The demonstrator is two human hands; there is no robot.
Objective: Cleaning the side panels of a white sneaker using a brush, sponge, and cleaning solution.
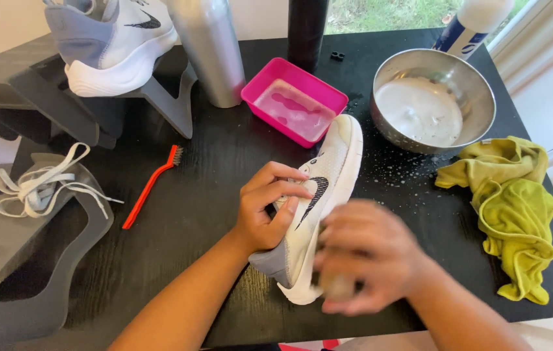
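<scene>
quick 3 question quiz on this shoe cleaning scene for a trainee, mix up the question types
1. True or false: the left hand grips the white shoe on the black table.
2. What lies right of the steel bowl? A) a yellow-green cloth B) an orange brush C) white laces
3. Fill in: the pink tray sits between the bowl and the silver ____.

Key: 1 true. 2 A, lower right of the bowl. 3 bottle. The right hand is blurred over the shoe; whatever it holds is unclear.
</scene>
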